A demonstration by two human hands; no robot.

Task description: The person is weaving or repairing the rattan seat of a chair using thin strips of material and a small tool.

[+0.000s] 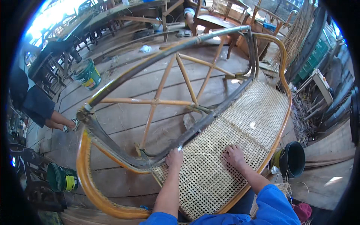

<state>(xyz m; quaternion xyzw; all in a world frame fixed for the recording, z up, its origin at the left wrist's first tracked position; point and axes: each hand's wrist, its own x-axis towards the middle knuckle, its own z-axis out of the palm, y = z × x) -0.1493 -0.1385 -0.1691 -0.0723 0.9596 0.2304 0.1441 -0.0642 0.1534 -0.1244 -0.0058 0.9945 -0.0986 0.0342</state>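
A curved rattan bench frame lies in front of me, with an open-weave cane panel (210, 180) stretched across its near part. My left hand (174, 158) is closed at the panel's left edge, against the dark wrapped rail (195, 129). A small shiny tip shows beside its fingers; what it holds is mostly hidden. My right hand (234, 154) rests on the middle of the weave, fingers bent and slightly apart, fingertips touching the cane. Thin loose cane strands (275, 149) stick out past the panel's right edge, over the bent rattan pole (288, 99).
Crossed rattan braces (155, 101) and a long upper pole (168, 48) stand beyond the panel. Green buckets sit at right (294, 159), lower left (62, 178) and far left (88, 75). A person's legs (56, 118) show at left. Wooden chairs (221, 20) stand behind.
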